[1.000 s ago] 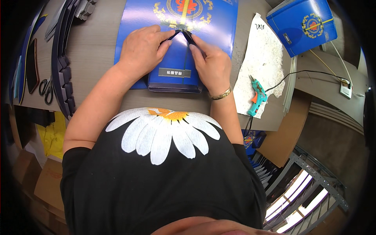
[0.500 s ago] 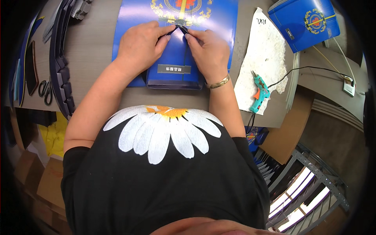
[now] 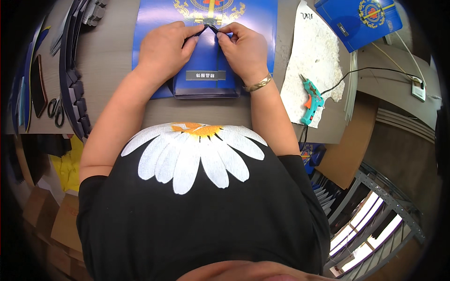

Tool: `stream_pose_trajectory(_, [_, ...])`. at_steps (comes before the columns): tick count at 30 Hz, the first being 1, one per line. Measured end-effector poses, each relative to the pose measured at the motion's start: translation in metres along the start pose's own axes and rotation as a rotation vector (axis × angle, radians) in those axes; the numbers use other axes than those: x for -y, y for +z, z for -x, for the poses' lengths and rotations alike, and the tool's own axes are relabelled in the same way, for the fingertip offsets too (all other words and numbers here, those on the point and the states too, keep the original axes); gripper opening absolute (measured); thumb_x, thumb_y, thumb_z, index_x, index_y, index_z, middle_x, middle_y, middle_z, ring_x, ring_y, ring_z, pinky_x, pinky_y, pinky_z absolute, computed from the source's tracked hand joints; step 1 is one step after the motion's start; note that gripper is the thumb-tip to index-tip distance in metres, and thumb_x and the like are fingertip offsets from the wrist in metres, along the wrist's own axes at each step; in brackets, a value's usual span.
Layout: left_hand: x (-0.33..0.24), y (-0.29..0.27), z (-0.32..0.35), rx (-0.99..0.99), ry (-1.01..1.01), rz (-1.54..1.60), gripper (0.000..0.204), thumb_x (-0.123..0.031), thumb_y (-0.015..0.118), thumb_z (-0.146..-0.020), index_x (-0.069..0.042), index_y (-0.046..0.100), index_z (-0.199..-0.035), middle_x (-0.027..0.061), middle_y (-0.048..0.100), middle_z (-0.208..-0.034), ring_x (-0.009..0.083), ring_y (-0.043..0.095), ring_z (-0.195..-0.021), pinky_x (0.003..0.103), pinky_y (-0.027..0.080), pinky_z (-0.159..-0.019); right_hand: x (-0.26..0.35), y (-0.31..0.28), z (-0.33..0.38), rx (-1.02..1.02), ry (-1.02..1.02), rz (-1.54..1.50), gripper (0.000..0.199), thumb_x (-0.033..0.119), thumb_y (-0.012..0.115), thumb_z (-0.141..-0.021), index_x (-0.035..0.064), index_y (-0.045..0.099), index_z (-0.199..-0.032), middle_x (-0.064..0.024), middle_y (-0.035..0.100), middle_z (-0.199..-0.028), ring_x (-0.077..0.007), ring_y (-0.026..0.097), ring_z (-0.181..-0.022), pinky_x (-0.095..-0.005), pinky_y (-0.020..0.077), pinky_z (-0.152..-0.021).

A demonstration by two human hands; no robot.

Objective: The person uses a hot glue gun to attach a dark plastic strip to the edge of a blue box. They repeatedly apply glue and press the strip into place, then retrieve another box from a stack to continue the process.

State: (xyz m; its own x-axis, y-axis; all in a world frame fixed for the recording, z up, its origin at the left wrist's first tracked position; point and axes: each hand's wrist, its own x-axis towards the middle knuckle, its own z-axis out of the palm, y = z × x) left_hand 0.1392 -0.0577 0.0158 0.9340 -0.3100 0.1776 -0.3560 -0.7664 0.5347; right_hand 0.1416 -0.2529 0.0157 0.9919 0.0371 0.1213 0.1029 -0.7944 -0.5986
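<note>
A blue printed cardboard box or bag, with a gold-and-red emblem and a grey label, lies on the table before me. Near its middle, just below the emblem, two dark ribbon-like ends meet in a V. My left hand pinches the left end between thumb and forefinger, with the forefinger stretched toward the tip. On the other side my right hand pinches the right end the same way, a bracelet on its wrist. The fingers partly hide the dark ends, so their exact kind is unclear.
At right, a teal glue gun with a cord rests on a rough white sheet; another blue box stands beyond. At left are dark folded strips, scissors and a flat dark phone-like object. A power socket lies far right.
The whole view has shifted slightly, so the table sits a little higher in the picture. Both hands keep their pinch on the dark ends with barely any other movement.
</note>
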Motion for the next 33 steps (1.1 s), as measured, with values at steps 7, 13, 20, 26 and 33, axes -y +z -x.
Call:
stream_pose_trajectory(7, [0.008, 0.007, 0.003, -0.045, 0.034, 0.008, 0.03, -0.023, 0.064, -0.091, -0.022, 0.072, -0.12, 0.008, 0.058, -0.076, 0.0275, 0.059, -0.069, 0.04, 0.047, -0.063, 0.003, 0.006, -0.01, -0.048, -0.139, 0.088, 0.02, 0.025, 0.074, -0.084, 0.006, 0.073, -0.087, -0.008, 0.066, -0.065, -0.0201, 0.063, -0.056, -0.0312, 0.0479, -0.054])
stream_pose_trajectory(13, [0.002, 0.002, 0.003, 0.019, -0.032, 0.006, 0.03, -0.025, 0.06, -0.091, -0.018, 0.073, -0.117, 0.01, 0.067, -0.091, 0.0326, 0.066, -0.085, 0.045, 0.052, -0.073, 0.009, 0.002, -0.012, 0.06, -0.066, -0.017, 0.021, 0.025, 0.068, -0.088, 0.0044, 0.068, -0.093, -0.0173, 0.068, -0.076, -0.0325, 0.067, -0.072, -0.0419, 0.0518, -0.065])
stream_pose_trajectory(20, [0.008, 0.012, 0.0, -0.025, 0.04, -0.026, 0.032, -0.026, 0.064, -0.092, -0.024, 0.071, -0.124, 0.0089, 0.061, -0.08, 0.0276, 0.061, -0.071, 0.039, 0.047, -0.065, 0.001, 0.002, -0.009, 0.007, -0.06, 0.031, 0.019, 0.025, 0.065, -0.089, 0.0055, 0.065, -0.089, -0.0208, 0.069, -0.081, -0.0402, 0.068, -0.078, -0.0481, 0.0536, -0.071])
stream_pose_trajectory(26, [0.014, 0.005, -0.003, 0.023, -0.049, 0.002, 0.033, -0.032, 0.066, -0.091, -0.024, 0.071, -0.124, 0.0094, 0.072, -0.097, 0.0247, 0.068, -0.082, 0.035, 0.051, -0.074, -0.006, 0.018, -0.022, -0.007, -0.099, 0.009, 0.023, 0.029, 0.064, -0.088, 0.0063, 0.066, -0.091, -0.0207, 0.07, -0.082, -0.0412, 0.068, -0.08, -0.0496, 0.0537, -0.074])
stream_pose_trajectory(33, [0.016, -0.011, 0.007, 0.072, -0.07, 0.137, 0.037, -0.031, 0.066, -0.094, -0.019, 0.067, -0.129, 0.0101, 0.064, -0.081, 0.0256, 0.06, -0.071, 0.033, 0.047, -0.068, -0.02, -0.016, 0.005, 0.08, -0.091, -0.062, 0.033, 0.04, 0.067, -0.086, 0.0151, 0.074, -0.106, -0.0096, 0.074, -0.086, -0.0289, 0.07, -0.086, -0.0403, 0.0545, -0.077])
